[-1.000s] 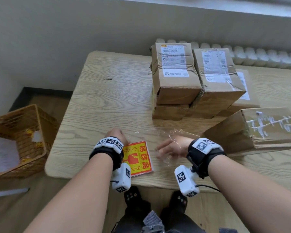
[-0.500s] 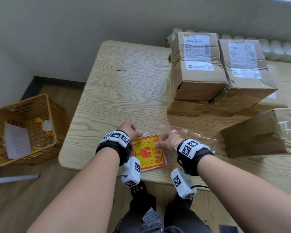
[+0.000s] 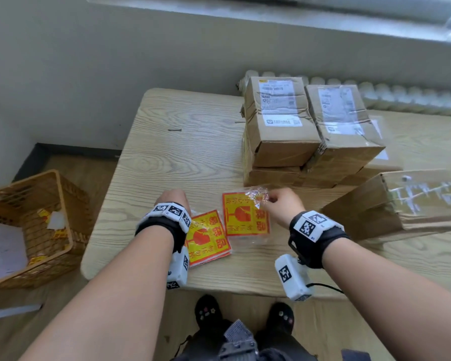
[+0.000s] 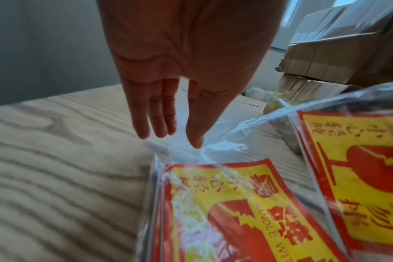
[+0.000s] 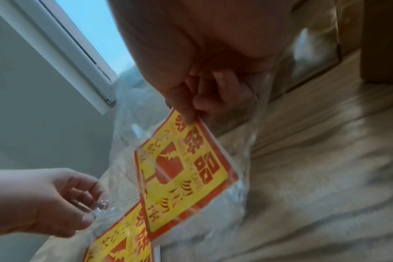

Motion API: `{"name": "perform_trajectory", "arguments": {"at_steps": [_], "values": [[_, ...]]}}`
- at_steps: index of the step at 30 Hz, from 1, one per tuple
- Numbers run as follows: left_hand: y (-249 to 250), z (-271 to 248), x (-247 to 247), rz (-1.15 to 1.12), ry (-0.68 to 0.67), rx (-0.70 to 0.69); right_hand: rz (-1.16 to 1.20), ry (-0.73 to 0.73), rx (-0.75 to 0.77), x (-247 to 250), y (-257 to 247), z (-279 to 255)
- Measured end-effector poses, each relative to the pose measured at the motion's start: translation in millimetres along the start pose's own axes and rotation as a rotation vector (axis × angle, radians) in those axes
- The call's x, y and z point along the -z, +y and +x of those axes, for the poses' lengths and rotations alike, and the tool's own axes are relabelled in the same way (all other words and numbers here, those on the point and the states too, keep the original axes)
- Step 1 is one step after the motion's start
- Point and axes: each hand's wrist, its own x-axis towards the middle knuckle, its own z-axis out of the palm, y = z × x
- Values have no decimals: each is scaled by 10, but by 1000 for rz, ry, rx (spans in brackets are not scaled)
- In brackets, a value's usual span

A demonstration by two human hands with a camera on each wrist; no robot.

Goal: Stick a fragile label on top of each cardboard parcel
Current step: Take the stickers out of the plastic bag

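Note:
Several brown cardboard parcels (image 3: 279, 121) are stacked at the back of the wooden table (image 3: 193, 157); another parcel (image 3: 401, 204) lies tilted at the right. A stack of red-and-yellow fragile labels (image 3: 208, 238) sits in a clear plastic bag (image 4: 215, 148) near the front edge. My left hand (image 3: 172, 201) pinches the bag's crumpled end beside that stack. My right hand (image 3: 271, 199) pinches the top corner of a single fragile label (image 3: 245, 214) between thumb and forefinger (image 5: 186, 113). This label is raised off the table to the right of the stack, with loose plastic still around it.
An orange basket (image 3: 24, 222) with paper scraps stands on the floor left of the table. A white radiator (image 3: 401, 95) runs behind the parcels. A small dark strip (image 3: 175, 130) lies on the bare far-left part of the table.
Both hands were at the bagged stack. My right hand has since pulled one label away from the stack, up and to the right, while the left hand stays on the bag.

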Motion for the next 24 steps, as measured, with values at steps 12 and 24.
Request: {"name": "perform_trajectory", "arguments": {"at_steps": [12,24], "values": [[813,-420,779,-284,41,-300,96,89,118,837,-113,-372],[430,-312,189,-468,-27,-123,178,9,-76,165,57,13]]}}
